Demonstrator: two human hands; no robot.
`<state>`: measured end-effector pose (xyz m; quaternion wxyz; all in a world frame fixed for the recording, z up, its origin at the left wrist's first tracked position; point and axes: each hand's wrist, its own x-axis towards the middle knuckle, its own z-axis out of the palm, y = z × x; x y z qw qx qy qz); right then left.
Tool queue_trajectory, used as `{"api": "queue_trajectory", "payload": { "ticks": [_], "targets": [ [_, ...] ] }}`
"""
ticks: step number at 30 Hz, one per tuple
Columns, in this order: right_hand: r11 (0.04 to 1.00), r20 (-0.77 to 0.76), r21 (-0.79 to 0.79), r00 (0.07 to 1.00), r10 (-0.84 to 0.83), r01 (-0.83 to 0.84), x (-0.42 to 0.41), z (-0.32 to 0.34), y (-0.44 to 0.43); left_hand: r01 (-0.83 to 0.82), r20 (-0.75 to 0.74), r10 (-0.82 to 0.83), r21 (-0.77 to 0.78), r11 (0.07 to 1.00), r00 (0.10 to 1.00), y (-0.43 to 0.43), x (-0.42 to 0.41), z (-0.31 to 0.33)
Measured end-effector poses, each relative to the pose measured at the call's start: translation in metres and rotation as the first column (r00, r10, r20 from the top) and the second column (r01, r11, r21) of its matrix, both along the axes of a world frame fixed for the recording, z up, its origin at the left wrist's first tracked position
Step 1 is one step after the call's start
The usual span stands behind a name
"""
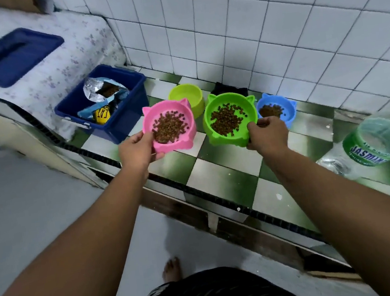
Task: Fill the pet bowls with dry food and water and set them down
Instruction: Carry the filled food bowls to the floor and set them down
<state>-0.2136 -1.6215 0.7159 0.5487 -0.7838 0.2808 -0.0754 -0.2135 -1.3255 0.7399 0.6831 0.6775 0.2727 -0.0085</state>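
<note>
The left hand (136, 151) is closed on the near rim of the pink bowl (169, 126), thumb on top and fingers underneath, and the right hand (266, 135) grips the near rim of the green bowl (231, 120) the same way. Both bowls carry a heap of dry food and seem to be held just above the checkered desk (219, 169), though whether either still touches it is hard to tell. A blue bowl (276, 110) with food sits on the desk just beside the green one, and a lime bowl (185, 97) stands behind, between the two held bowls; water in it cannot be made out. A large water bottle (385, 138) lies on its side at the right. The food bag (103, 91) stands open in the blue bin (108, 109). The main risk is tipping: each bowl hangs from one edge, so a slack wrist would let the far side drop and scatter food. Swinging the green bowl sideways could also knock the blue one.
</note>
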Motion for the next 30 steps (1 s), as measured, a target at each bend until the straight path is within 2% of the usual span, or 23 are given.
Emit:
{"api": "queue_trajectory", "payload": {
  "ticks": [7, 16, 21, 24, 30],
  "targets": [
    [0.975, 0.059, -0.004, 0.973, 0.223, -0.223, 0.022, 0.012, 0.061, -0.25, 0.049, 0.248, 0.027, 0.968, 0.967, 0.057, -0.049, 0.01],
    [0.86, 0.122, 0.016, 0.855, 0.505, -0.51, 0.022, 0.043, 0.189, -0.579, 0.032, 0.578, 0.04, 0.814, 0.815, 0.164, -0.136, 0.013],
    [0.769, 0.121, -0.018, 0.762, 0.636, -0.639, 0.016, 0.043, 0.271, -0.676, 0.047, 0.675, 0.002, 0.737, 0.736, 0.215, -0.17, 0.015],
    [0.709, 0.101, 0.015, 0.706, 0.701, -0.705, 0.009, 0.044, 0.322, -0.725, 0.056, 0.724, -0.001, 0.688, 0.687, 0.253, -0.185, 0.014],
    [0.676, 0.071, 0.036, 0.677, 0.733, -0.736, 0.002, 0.046, 0.422, -0.787, 0.044, 0.786, 0.008, 0.617, 0.617, 0.339, -0.216, 0.014]
  ]
}}
